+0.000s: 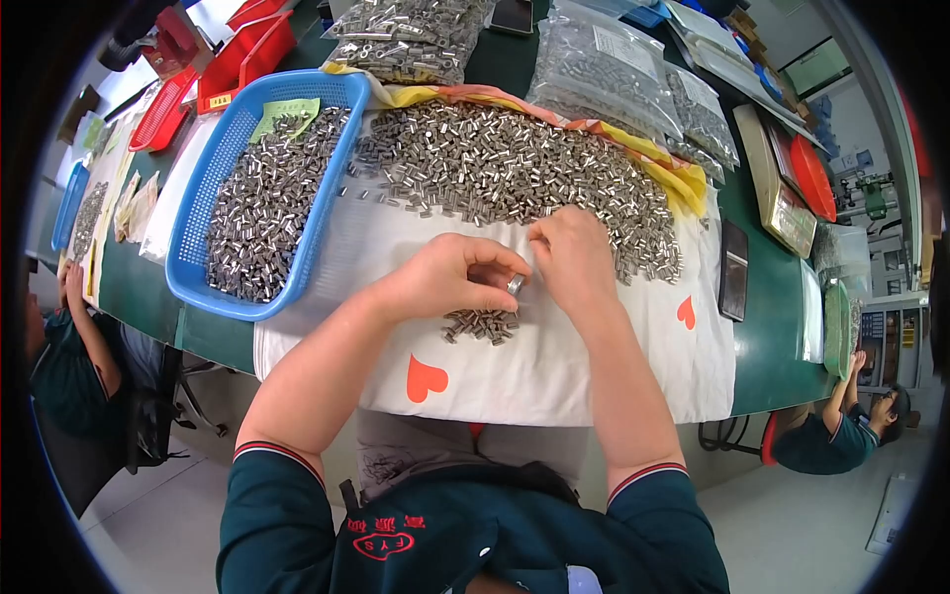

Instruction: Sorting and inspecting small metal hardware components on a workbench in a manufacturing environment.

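Observation:
My left hand (445,272) pinches a small shiny metal sleeve (515,285) between thumb and forefinger. Just right of it, my right hand (574,255) is closed at the near edge of a wide heap of metal sleeves (495,158). Its fingertips point down and inward, and what they hold, if anything, is hidden. Below the left hand lies a small separate pile of sleeves (480,327). Both heaps rest on a white cloth (524,386) printed with orange-red hearts. A blue perforated basket (188,238), full of similar sleeves and a green slip (282,116), stands on the left.
Clear bags of metal parts (599,69) line the far side of the green table (767,361). A dark phone-like device (733,269) lies right of the cloth. Red bins (247,64) stand far left. Other people sit at the left and right sides.

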The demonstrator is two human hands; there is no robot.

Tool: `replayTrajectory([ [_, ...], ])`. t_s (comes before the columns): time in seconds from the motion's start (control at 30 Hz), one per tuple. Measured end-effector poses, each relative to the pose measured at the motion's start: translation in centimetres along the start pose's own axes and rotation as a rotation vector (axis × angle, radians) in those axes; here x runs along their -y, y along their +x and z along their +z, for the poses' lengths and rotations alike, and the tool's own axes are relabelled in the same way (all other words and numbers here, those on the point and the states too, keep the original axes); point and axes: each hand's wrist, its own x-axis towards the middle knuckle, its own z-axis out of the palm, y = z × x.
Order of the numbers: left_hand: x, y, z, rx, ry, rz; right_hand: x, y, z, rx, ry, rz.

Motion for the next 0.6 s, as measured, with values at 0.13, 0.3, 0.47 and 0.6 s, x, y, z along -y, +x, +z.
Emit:
replayTrajectory([
  [0.13, 0.5, 0.6, -0.2, -0.123, -0.269, -0.038, 0.5, -0.6, -1.0, 0.111, 0.063, -0.018],
  [0.3, 0.2, 0.7, -0.3, -0.207, -0.318, -0.006, 0.6, -0.8, -1.6, 0.067, 0.287, 0.011],
  [0.47, 0.5, 0.7, -0.3, -0.241, -0.243, -0.005, 1.2, -1.0, -2.5, 0.115, 0.783, 0.098],
  [0.6, 0.8, 0.7, -0.3, -0.229, -0.287, 0.012, 1.6, -1.1, -2.5, 0.121, 0.770, 0.126],
])
